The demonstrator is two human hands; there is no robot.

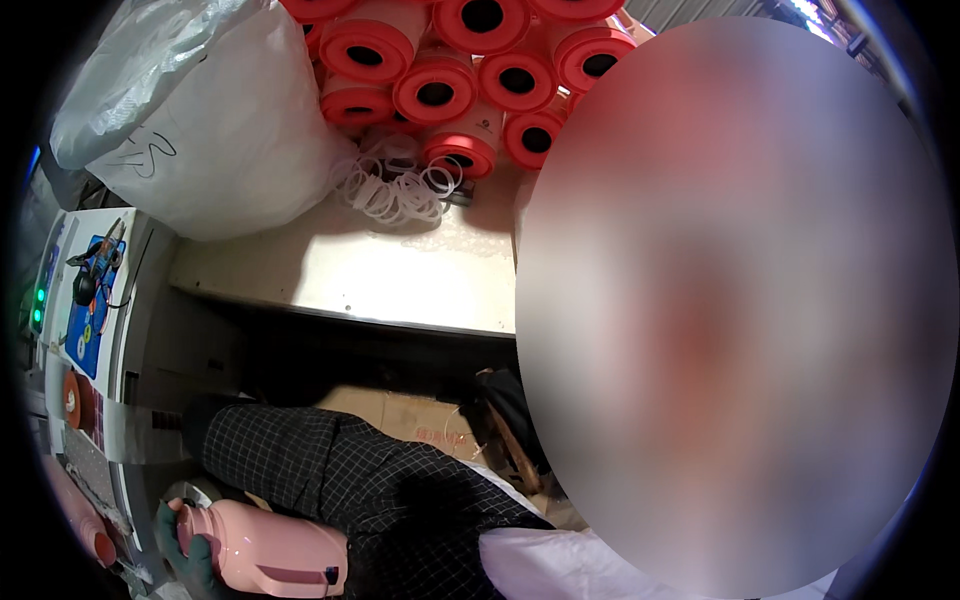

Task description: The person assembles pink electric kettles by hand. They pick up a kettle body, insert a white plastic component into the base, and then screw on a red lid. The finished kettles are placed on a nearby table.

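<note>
At the lower left, a pink thermos jug is tilted onto its side, its handle toward the lower edge. My left hand, in a dark green glove with a bare fingertip showing, is closed around the jug's neck end. Beside the jug lies a leg in dark checked trousers. My right hand does not show; a large blurred oval hides the right side.
Several red-rimmed, pale cylinders are stacked on the pale worktop, behind translucent rings. A big white plastic sack stands left. Below are a cardboard box and, at far left, a machine with tools on top.
</note>
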